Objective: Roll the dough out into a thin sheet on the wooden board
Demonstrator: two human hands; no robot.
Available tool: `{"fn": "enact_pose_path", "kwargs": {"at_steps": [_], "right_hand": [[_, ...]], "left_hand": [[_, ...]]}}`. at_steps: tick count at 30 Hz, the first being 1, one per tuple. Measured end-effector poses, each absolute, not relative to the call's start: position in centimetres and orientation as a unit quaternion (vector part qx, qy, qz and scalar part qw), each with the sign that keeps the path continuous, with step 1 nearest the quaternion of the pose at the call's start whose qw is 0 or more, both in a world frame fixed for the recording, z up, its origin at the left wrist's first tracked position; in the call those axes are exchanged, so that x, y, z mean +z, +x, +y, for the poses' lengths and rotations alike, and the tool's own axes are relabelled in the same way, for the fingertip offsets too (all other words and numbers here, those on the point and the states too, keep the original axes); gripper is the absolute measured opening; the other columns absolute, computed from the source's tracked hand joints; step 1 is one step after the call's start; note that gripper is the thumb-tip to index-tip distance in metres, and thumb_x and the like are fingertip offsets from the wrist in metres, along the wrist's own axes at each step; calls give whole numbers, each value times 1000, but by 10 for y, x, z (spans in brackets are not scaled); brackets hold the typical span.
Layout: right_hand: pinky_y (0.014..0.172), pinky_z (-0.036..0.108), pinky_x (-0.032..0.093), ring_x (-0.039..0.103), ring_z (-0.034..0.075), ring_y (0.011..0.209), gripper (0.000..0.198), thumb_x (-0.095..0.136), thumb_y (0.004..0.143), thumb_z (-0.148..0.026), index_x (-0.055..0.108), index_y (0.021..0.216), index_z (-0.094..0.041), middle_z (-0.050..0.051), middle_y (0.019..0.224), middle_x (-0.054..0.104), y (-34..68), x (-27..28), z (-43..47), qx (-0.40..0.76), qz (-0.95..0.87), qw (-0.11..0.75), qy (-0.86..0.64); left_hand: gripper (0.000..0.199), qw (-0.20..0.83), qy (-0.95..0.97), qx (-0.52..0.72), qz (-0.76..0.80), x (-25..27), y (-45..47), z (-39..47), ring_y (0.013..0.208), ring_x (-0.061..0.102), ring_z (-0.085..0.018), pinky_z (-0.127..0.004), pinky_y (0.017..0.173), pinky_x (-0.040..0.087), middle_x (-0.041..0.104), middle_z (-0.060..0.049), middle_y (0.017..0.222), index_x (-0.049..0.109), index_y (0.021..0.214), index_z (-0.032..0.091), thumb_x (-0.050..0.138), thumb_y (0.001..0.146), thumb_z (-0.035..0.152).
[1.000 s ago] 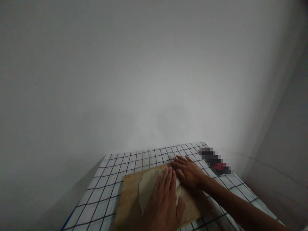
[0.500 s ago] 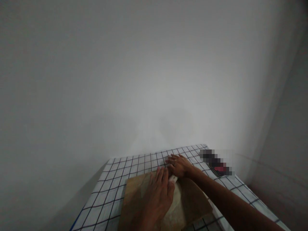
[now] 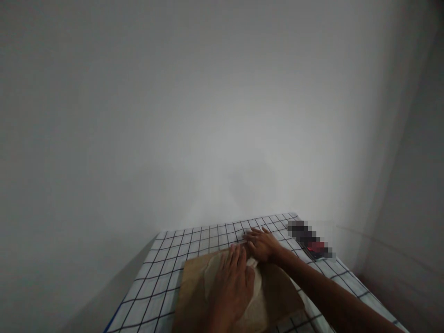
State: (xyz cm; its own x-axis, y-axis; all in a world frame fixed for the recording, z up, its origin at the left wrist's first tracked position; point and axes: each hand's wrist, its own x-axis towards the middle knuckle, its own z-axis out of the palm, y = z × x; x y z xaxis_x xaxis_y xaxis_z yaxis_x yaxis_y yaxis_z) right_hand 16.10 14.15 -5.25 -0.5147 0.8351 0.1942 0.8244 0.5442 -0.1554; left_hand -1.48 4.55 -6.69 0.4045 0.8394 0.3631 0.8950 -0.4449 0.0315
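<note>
The dough sheet [image 3: 257, 283] lies on the wooden board [image 3: 192, 284] under the left hand [image 3: 234, 280], right hand [image 3: 262, 245] at its one o'clock, visible fingers outstretched, unclenched; even palm pressure should keep thickness uniform

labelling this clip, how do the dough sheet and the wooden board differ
The dough sheet is pale, the wooden board brown. The dough's visible edge curves; the board's left edge runs straight. The dough is smaller than the board. Both are flat, partly hidden by the left hand.
</note>
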Motion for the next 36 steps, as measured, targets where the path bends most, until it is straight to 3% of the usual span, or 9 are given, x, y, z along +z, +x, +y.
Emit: {"fn": "enact_pose_path", "kwargs": {"at_steps": [3, 7, 19, 23, 27, 31, 36], "right_hand": [[113, 52, 32, 42, 25, 140, 45, 37, 98, -38, 57, 137, -27, 5, 146, 55, 145, -47, 161, 25, -880, 126, -457], [114, 51, 31, 39, 25, 141, 45, 37, 99, -39, 58, 137, -26, 5, 147, 53, 145, -48, 161, 25, -882, 139, -450], [118, 52, 25, 31, 26, 146, 51, 26, 102, -34, 50, 145, -17, 9, 153, 45, 194, -58, 86, 27, -858, 176, -481], [119, 53, 26, 25, 27, 148, 52, 26, 103, -36, 39, 152, -23, 5, 158, 37, 206, -64, 55, 27, -848, 213, -485], [118, 57, 27, 25, 29, 148, 52, 30, 103, -37, 39, 152, -25, 6, 157, 37, 216, -76, 30, 6, -830, 230, -508], [119, 57, 24, 27, 27, 148, 51, 28, 104, -44, 40, 151, -30, 3, 156, 39, 223, -84, 13, 10, -817, 218, -534], [120, 57, 16, 29, 25, 147, 48, 26, 104, -40, 47, 146, -31, 3, 155, 43, 220, -77, 14, 7, -824, 192, -534]], "left_hand": [[52, 69, -828, -125, -542, -62, -21, 60, 144, 33, -35, -60, 115, 34, 44, -20, 150, 48, 141, 4, 32, 101, 32], [48, 86, -832, -141, -530, -65, -23, 62, 142, 38, -34, -62, 113, 35, 50, -19, 147, 51, 140, 9, 35, 100, 30], [53, 135, -850, -222, -458, -77, -1, 23, 146, 30, -29, -53, 116, 38, 37, -10, 157, 39, 150, 16, 37, 101, 33], [54, 155, -850, -231, -448, -83, 7, 2, 145, 33, -27, -50, 113, 43, 34, -7, 158, 35, 153, 19, 37, 100, 31], [59, 177, -850, -259, -424, -96, 14, -12, 146, 33, -27, -49, 117, 37, 34, -2, 158, 34, 153, 24, 43, 95, 30], [69, 179, -865, -259, -391, -108, 16, -20, 146, 32, -25, -49, 120, 30, 30, -2, 159, 21, 157, 24, 46, 94, 33], [66, 99, -889, -218, -392, -91, 13, -20, 149, 26, -24, -49, 123, 24, 23, -2, 162, 17, 158, 23, 40, 98, 34]]}}
